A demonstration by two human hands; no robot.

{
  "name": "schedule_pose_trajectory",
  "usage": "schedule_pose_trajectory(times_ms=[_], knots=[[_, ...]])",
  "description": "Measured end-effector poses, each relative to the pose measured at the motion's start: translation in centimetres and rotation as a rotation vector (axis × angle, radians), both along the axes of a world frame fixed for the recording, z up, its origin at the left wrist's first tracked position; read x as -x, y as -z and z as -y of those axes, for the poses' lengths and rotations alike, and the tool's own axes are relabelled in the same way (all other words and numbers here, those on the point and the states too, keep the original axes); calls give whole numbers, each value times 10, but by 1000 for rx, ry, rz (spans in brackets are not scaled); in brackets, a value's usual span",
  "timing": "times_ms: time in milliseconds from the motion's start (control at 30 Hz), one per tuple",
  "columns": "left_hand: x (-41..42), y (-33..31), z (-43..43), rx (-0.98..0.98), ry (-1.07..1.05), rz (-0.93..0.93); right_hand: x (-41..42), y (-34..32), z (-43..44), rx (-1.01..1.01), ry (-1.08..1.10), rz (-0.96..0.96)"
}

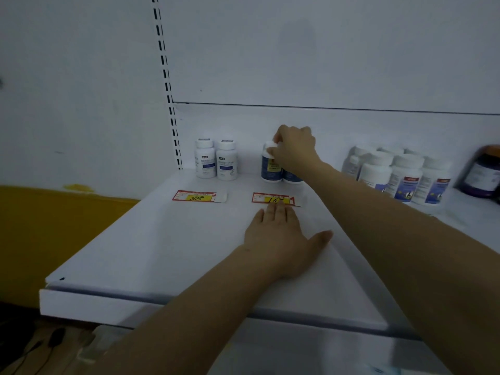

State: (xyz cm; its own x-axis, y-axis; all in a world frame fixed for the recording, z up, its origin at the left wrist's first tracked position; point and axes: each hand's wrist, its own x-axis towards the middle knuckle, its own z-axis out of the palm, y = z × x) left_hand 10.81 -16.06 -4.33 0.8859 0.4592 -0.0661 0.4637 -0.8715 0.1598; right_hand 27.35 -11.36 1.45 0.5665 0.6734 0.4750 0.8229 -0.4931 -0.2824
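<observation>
**While One Gripped, the Other Lay Flat**

As the right hand (293, 150) curled round its white cap (269, 145), a dark blue plastic bottle with a yellow label (270, 171) stood upright at the back of the white metal shelf (151, 239). The left hand (281, 239) lay spread flat, fingertips touching a red-and-yellow paper price tag (263, 197).

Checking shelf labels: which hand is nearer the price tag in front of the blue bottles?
Left. The left hand lies flat, fingertips on the price tag; the right hand grips a blue bottle behind it.
</observation>
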Motion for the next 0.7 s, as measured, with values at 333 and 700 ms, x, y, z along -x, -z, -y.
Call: schedule_pose_trajectory(times_ms=[333, 700], knots=[[1, -2, 1, 10, 17, 13, 7, -11, 21, 153, 82, 77], [-28, -37, 53, -188, 57, 121, -26, -43, 120, 145, 192, 32]])
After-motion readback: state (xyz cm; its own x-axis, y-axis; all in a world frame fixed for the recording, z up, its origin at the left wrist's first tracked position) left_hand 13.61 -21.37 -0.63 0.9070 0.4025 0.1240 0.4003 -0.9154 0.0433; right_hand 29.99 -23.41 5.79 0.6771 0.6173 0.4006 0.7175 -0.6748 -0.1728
